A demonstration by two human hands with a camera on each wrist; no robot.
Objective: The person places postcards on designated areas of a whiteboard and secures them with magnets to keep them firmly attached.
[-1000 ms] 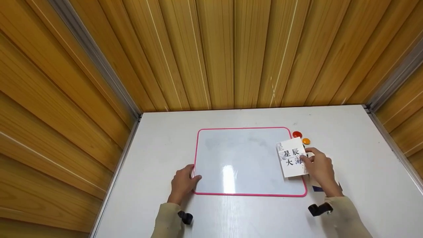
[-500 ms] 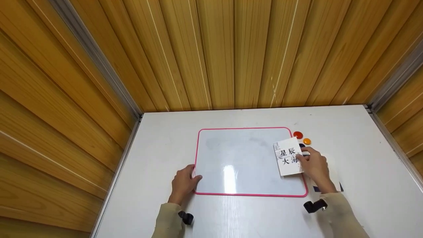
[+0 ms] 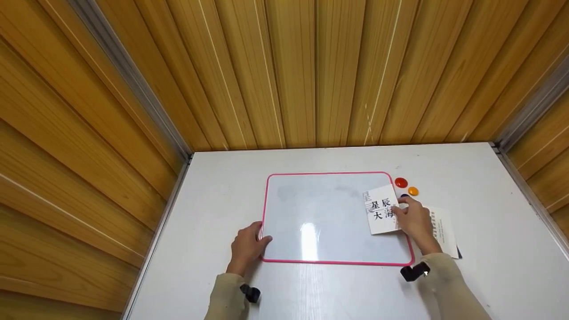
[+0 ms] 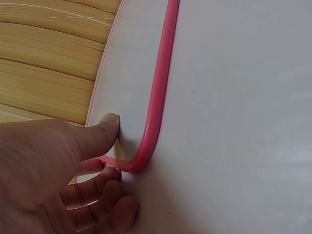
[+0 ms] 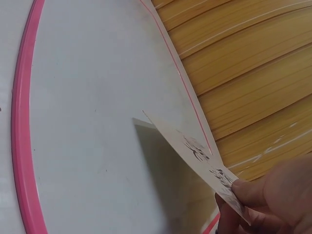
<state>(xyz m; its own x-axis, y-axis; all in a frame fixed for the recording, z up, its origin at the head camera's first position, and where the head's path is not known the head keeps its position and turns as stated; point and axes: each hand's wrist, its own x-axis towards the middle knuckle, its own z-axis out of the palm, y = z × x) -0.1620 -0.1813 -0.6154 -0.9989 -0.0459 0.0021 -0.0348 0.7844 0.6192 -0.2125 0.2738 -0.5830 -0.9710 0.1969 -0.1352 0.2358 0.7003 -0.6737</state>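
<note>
A whiteboard with a pink rim lies flat on the white table. My left hand grips its near left corner, thumb on the face and the other fingers curled at the edge; the left wrist view shows the thumb over the pink rim. Between thumb and fingers, my right hand pinches a white card printed with large black Chinese characters, over the board's right side. In the right wrist view the card stands tilted above the board, casting a shadow on it.
Right of the board lie a red round magnet, an orange one and a dark one partly behind the right hand. Another printed card lies on the table beyond the right wrist. Wood-patterned walls enclose the table.
My right hand has carried the card a little to the left over the board, uncovering more of the other card and the magnets. The left hand has stayed on the board's corner.
</note>
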